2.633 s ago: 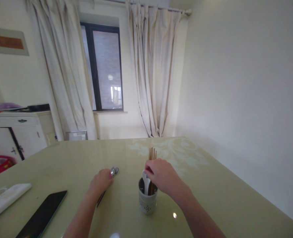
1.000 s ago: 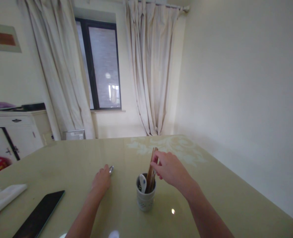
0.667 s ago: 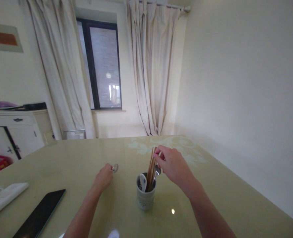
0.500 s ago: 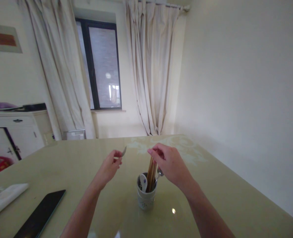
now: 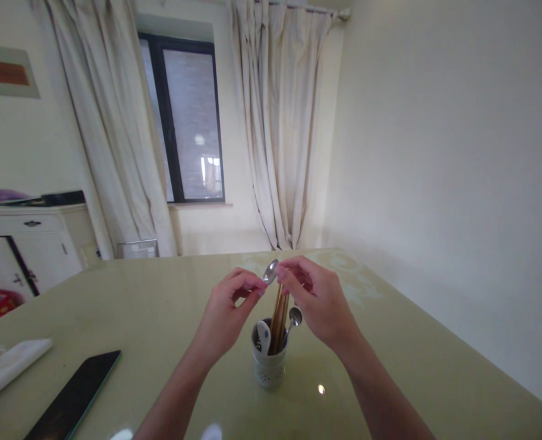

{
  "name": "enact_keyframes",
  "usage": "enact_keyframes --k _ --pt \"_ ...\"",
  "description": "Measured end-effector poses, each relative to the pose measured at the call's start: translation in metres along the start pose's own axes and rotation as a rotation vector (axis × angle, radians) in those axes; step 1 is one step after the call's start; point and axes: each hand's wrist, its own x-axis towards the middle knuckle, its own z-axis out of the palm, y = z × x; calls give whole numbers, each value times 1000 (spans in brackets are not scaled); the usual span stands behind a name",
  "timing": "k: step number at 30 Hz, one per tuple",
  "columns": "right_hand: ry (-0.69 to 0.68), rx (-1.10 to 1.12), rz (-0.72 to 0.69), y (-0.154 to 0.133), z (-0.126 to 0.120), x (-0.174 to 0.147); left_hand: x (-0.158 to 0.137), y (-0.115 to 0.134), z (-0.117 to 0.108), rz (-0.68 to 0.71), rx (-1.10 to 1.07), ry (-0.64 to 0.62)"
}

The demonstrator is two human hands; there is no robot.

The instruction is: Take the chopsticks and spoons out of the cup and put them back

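A small metal spoon [image 5: 271, 272] is pinched near its handle by my left hand [image 5: 229, 305], its shiny bowl tilted up. My right hand [image 5: 316, 299] has its thumb and forefinger at the right edge of that bowl, apparently gripping it. Directly below stands a pale patterned cup [image 5: 269, 370]. In it are a bundle of wooden chopsticks [image 5: 278, 321], a white ceramic spoon [image 5: 264, 336] with a blue mark, and another metal spoon [image 5: 294, 316] leaning right. My right fingers overlap the chopsticks' upper ends in view.
The cup stands on a glossy greenish table [image 5: 161, 311]. At the left lie a black flat device [image 5: 76, 391] and a white object [image 5: 16, 366]. A wall [image 5: 458, 183] runs along the right side; curtains [image 5: 280, 122] hang beyond the far edge.
My left hand has moved right with the spoon, bringing it to my right fingertips. The right hand has shifted slightly, uncovering the bowl of the metal spoon in the cup.
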Motion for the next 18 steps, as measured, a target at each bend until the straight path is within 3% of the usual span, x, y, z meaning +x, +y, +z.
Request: enact_keyframes --k 5,8,12,18 --pt "121 -119 -32 0 5 -1 -2 10 9 58 -5 41" --pt "159 -192 -82 4 2 1 -2 8 11 -5 -57 10" --pt "201 -350 -149 12 -11 5 -3 -11 5 -213 -11 -108" --pt "107 -541 -149 22 -16 7 -9 -39 0 -252 325 -358"
